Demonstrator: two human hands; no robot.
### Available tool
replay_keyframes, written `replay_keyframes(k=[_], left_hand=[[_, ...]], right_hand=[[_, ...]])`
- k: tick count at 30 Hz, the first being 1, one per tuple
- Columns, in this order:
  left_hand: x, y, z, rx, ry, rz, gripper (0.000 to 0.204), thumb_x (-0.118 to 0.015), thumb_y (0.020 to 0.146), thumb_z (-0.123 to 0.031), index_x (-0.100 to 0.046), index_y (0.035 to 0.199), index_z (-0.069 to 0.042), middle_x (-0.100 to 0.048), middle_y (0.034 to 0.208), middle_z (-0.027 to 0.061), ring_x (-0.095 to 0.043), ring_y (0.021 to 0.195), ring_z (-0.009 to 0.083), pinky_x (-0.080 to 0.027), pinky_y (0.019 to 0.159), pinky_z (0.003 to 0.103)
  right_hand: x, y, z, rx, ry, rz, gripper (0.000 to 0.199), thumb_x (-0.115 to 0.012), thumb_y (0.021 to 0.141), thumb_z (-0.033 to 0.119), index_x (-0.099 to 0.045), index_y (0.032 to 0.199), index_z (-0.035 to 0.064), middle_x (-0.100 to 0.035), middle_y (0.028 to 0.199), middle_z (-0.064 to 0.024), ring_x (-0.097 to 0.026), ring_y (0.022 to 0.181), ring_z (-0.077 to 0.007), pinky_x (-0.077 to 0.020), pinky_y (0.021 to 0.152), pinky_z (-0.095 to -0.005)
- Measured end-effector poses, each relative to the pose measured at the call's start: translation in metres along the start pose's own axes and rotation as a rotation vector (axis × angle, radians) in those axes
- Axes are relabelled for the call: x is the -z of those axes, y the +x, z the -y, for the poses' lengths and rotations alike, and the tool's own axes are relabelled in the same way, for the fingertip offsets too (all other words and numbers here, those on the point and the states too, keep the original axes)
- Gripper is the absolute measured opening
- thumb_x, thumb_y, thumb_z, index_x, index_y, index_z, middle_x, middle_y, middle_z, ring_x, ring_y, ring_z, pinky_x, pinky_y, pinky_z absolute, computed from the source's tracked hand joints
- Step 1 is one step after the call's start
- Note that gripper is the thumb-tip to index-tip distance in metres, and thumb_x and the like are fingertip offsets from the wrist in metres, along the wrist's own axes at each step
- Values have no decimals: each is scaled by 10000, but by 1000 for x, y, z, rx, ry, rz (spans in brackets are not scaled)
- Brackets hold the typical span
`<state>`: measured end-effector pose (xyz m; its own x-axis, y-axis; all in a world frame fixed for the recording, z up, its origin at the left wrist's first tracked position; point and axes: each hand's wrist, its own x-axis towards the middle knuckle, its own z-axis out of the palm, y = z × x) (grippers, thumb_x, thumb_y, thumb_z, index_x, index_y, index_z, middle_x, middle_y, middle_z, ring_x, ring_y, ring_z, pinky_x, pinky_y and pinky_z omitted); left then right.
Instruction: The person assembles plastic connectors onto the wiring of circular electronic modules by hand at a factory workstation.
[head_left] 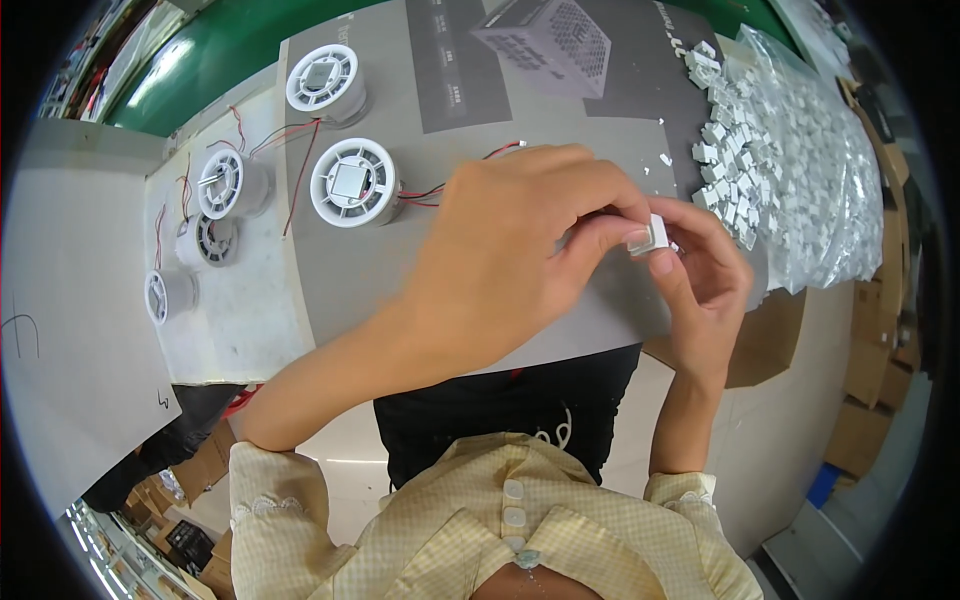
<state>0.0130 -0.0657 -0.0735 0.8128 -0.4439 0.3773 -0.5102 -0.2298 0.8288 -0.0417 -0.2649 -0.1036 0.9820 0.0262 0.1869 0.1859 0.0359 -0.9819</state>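
While five round white plastic fan housings lie wired on the grey bench, the left hand and right hand together pinch one small white plastic connector; a large heap of white connectors seemingly remains.

- Small white plastic block, frame centre-right
- White round ribbed fan housings with red and black wires, upper left
- Grey mat, green surface behind
- Pale yellow checked shirt, white buttons, bottom
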Motion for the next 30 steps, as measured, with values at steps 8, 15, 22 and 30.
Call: replay_keyframes(k=[8, 15, 22, 30], left_hand=[[-4, 1, -4, -1, -88, -124, 370, -757, 805, 15, -622, 1139, -70, -721, 835, 41, -701, 739, 103, -525, 561, 215], [11, 11, -5, 210, -236, 86, 491, -798, 755, 11, -543, 1166, -70, -722, 796, 31, -694, 739, 107, -537, 590, 236], [16, 13, -8, 397, -362, 178, 490, -789, 753, 40, -519, 1152, -49, -719, 779, 53, -659, 699, 101, -524, 571, 229], [12, 15, -2, 214, -291, 168, 445, -785, 781, 26, -507, 1120, -51, -721, 787, 55, -677, 733, 109, -518, 570, 225]], right_hand=[[-8, 6, 6, 168, -143, -28, 333, -705, 853, -52, -645, 1179, -85, -659, 1148, -173, -654, 1012, -219, -543, 884, -318], [1, 14, 28, 324, -567, 69, 321, -751, 720, -61, -719, 1038, -36, -698, 981, -164, -657, 836, -223, -530, 701, -307], [-1, 16, 27, 564, -762, 95, 337, -772, 702, -33, -723, 1035, -11, -694, 964, -150, -656, 782, -241, -529, 671, -316], [-5, 8, 22, 66, -261, 27, 319, -763, 774, -54, -707, 1087, -39, -676, 1000, -134, -641, 850, -188, -532, 745, -282]])
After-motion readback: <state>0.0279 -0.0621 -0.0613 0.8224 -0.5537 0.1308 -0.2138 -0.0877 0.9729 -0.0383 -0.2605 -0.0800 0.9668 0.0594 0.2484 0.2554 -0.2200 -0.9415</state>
